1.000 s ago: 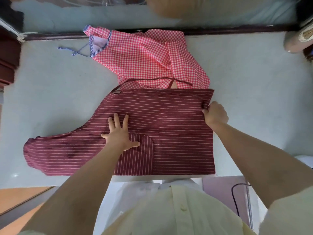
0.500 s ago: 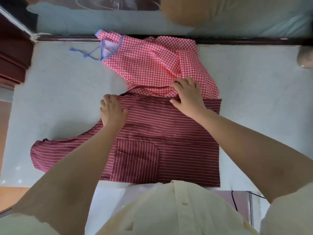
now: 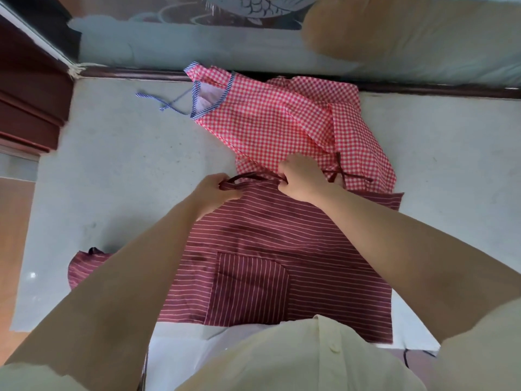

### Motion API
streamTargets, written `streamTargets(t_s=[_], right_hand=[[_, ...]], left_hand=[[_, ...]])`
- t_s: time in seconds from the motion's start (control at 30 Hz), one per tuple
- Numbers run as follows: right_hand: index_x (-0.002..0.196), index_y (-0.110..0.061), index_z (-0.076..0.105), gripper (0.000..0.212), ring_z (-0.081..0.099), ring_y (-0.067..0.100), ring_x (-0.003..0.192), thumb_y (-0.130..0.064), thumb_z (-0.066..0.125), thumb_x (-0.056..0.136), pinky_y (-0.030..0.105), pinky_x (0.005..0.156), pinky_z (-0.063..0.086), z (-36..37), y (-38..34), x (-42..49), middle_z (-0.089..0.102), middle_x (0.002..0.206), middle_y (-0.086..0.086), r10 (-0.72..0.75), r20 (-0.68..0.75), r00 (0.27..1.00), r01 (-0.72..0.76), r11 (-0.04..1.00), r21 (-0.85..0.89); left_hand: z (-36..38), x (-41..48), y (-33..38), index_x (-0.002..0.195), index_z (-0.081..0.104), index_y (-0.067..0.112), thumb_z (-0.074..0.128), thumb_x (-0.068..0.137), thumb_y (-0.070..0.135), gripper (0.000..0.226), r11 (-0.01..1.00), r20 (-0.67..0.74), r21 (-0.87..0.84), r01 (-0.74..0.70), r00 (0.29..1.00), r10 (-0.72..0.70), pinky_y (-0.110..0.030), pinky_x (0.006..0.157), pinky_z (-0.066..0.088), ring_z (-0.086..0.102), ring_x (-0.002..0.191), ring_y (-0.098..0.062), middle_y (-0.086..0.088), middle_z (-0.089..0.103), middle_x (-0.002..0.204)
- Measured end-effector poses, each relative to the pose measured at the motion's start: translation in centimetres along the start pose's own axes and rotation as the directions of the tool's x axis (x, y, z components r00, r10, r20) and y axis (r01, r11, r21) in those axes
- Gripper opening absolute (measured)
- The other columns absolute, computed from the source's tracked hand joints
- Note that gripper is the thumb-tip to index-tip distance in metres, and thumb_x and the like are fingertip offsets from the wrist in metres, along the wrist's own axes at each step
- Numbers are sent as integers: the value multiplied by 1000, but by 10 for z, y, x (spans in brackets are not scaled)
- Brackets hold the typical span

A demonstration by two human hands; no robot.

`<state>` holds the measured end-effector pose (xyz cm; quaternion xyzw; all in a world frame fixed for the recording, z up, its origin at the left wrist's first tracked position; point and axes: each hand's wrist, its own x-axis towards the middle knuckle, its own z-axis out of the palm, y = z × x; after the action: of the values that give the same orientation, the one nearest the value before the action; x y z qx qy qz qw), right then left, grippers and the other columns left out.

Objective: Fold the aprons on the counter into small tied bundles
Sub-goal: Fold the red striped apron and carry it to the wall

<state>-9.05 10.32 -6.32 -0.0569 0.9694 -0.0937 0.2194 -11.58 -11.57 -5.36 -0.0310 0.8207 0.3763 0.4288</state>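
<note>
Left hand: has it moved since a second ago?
Yes. The left hand went from beside the striped patch pocket forward to the far edge of the maroon white-striped cloth apron and grips it there.

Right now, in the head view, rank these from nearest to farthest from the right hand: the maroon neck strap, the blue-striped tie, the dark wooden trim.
1. Neck strap: gripped in the fingers of the right hand, running off to its left.
2. Blue-striped tie: farther back and left, beside the gingham apron.
3. Dark wooden trim: at the far left edge, past the counter.
</note>
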Motion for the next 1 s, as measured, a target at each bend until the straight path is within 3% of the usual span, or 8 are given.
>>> streamTargets(t_s=[0.13,0.27,0.37,0.57,0.67,0.8,0.9,1.0], right_hand=[[85,-13,58,17,54,18,83,-29,54,91,30,76,43,-28,9,7,57,87,0,49,323,945,-117,974,194],[115,-18,60,37,51,22,111,-35,66,83,36,98,40,-62,26,20,57,111,5,62,695,717,-327,910,256],[88,-12,67,22,53,23,94,-34,66,85,33,86,41,-67,26,25,61,91,2,36,756,654,-289,935,205],[152,-18,29,68,15,25,149,-31,58,92,44,119,14,-62,15,21,17,162,5,-31,749,662,-413,819,398],[129,-14,53,39,40,23,129,-30,58,94,37,107,27,-58,15,18,48,139,4,-58,779,624,-489,749,447],[62,-18,55,32,51,17,92,-38,64,86,40,104,29,-61,20,28,62,81,-6,-4,676,737,-357,847,394],[77,-13,69,22,59,13,85,-30,61,90,33,95,39,-76,27,42,68,88,-1,130,463,877,-346,839,420],[96,-11,71,27,60,19,82,-32,53,92,28,73,46,-90,32,55,67,91,4,338,-140,931,-250,867,431]], left_hand=[[-6,-3,7,106,64,10,63,92,31,25,997,31,-83,7,999,-4,-20,65,38,52,77,-15,-7,64,91],[-16,1,12,100,67,11,65,90,15,11,997,7,-72,15,1000,-15,-22,74,44,59,89,-25,-14,68,101],[-23,6,12,91,68,16,69,85,7,11,993,18,-103,54,998,-52,-39,98,47,61,100,-31,-10,70,98],[-32,8,16,104,68,10,68,84,4,21,968,115,-214,134,987,-111,-37,101,33,53,107,-27,-9,66,107],[-34,9,17,104,69,11,67,84,3,21,956,155,-267,117,985,-77,-35,98,29,51,104,-24,-6,67,106],[-37,14,18,104,73,9,68,84,2,23,984,28,-172,42,999,-38,-35,96,33,55,92,-17,-2,69,99],[-37,22,15,98,75,10,74,81,11,17,999,-195,18,-36,980,39,-29,81,44,63,81,-19,-6,72,94],[-39,30,15,93,73,10,73,82,15,12,997,-427,80,1,904,34,-23,59,46,60,62,-13,-5,70,81]])
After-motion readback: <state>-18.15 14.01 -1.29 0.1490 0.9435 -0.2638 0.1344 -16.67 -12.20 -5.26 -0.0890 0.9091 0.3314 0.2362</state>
